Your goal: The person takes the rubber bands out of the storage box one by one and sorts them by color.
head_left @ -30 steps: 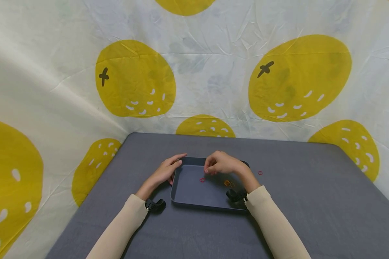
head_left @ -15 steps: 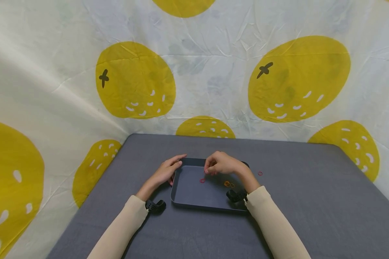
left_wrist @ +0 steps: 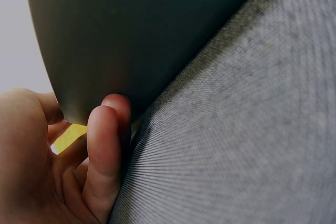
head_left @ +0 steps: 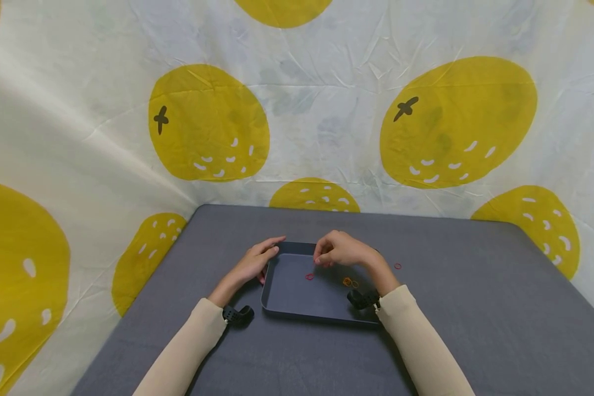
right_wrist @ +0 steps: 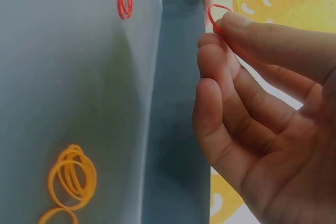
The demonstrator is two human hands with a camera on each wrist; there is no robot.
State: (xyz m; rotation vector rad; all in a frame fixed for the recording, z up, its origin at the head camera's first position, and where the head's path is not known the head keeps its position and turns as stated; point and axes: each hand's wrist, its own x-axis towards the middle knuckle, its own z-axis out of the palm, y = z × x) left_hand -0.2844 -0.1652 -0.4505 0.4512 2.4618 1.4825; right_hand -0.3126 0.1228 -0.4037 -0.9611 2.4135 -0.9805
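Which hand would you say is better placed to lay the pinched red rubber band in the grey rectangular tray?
Probably the right hand: it pinches the band above the tray, whose side the left hand holds.

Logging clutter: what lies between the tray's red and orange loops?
Only bare tray between the red loops and orange loops, seen in the right wrist view.

Grey cloth-covered table (head_left: 505, 308) with rounded far corners, creased white fabric backdrop (head_left: 322, 132) that hangs beyond its far and left edges, large yellow fruit prints (head_left: 208, 118) with white dashes across the fabric
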